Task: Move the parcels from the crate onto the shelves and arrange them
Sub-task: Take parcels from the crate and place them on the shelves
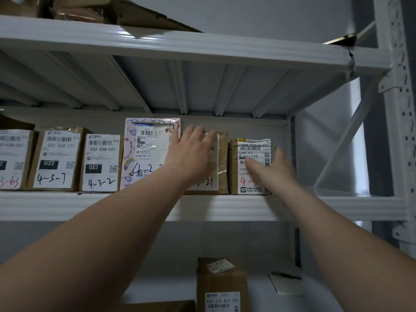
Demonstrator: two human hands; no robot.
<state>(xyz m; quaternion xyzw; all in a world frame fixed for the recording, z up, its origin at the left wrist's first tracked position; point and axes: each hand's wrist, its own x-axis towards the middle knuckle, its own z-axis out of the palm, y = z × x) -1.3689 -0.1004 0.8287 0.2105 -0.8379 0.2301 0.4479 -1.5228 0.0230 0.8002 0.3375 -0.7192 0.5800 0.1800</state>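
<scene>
Brown parcel (pixel 222 154) under flat left fingers (pixel 199 135); right fingers (pixel 278 155) grip labelled parcel (pixel 249 147).

One wide-angle head camera faces forward and slightly upward, near the middle shelf (pixel 90 206).

We see a shelf (pixel 90 206) made of metal, painted pale grey, smooth and a little shiny. The post (pixel 400 109) with small holes is the same painted metal. The tall pink parcel (pixel 146 158) has a glossy plastic skin with crinkles. The small brown parcel (pixel 233 167) is dull cardboard, and its white paper label (pixel 254 149) looks wrinkled under shiny clear tape. The low box (pixel 221 278) is dull brown cardboard too, with a smooth paper label.
</scene>
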